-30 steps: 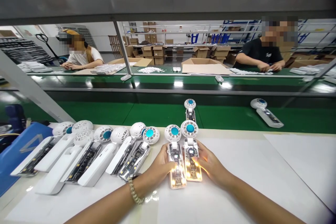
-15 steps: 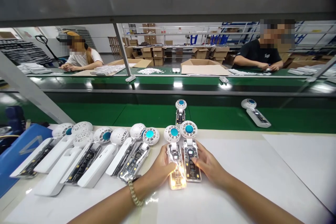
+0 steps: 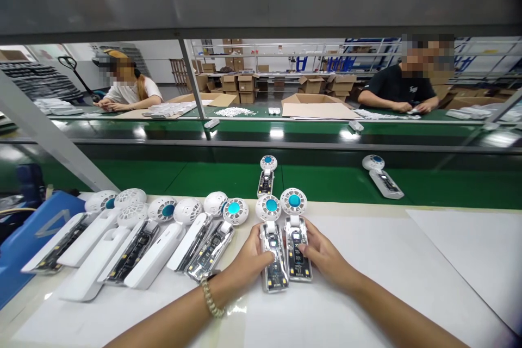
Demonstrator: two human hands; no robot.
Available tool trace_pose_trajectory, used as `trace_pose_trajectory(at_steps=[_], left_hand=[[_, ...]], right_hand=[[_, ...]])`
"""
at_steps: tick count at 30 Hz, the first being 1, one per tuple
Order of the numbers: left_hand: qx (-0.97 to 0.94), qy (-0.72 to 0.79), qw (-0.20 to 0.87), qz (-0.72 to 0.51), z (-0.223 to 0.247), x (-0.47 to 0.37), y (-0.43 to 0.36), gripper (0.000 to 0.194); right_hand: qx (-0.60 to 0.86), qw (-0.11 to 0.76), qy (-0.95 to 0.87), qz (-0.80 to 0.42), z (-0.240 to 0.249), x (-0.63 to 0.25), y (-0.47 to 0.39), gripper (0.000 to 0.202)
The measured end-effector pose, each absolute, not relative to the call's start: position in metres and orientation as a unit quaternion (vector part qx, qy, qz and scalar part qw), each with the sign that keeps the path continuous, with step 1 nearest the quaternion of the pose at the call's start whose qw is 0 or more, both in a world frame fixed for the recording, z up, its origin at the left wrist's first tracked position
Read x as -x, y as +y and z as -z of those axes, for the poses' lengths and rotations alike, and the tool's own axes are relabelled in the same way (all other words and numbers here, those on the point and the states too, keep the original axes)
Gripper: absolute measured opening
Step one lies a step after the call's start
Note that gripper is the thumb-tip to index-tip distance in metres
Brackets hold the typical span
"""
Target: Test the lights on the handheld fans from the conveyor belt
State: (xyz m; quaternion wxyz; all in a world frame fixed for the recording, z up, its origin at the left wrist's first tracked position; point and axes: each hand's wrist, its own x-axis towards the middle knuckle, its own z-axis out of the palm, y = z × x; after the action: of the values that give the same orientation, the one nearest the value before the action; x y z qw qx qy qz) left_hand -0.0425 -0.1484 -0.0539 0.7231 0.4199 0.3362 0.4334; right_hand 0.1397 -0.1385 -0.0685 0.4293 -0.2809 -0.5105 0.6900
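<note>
Our left hand (image 3: pixel 252 256) closes round one clear-bodied fan (image 3: pixel 274 239) | our right hand (image 3: pixel 327 256) grips a second fan (image 3: pixel 295 232) | both unlit, over our desk (image 3: pixel 342 209)

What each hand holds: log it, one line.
left hand: holds left fan, unlit | right hand: holds right fan, unlit | near belt: two fans

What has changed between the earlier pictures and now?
The left device in the left hand and right device in the right hand no longer glow yellow. On the green belt, two devices moved left; farther off, white pieces moved right. Both hands kept hold; the device row stayed.
</note>
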Motion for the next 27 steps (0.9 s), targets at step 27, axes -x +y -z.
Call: trace_pose_trajectory(at_steps=[27], left_hand=[[-0.418, 0.322, 0.739, -0.42, 0.0617, 0.0464, -0.1467, 0.065]], right_hand=[[0.263, 0.441, -0.505, -0.694, 0.0702, -0.1393, -0.1385, 0.073]])
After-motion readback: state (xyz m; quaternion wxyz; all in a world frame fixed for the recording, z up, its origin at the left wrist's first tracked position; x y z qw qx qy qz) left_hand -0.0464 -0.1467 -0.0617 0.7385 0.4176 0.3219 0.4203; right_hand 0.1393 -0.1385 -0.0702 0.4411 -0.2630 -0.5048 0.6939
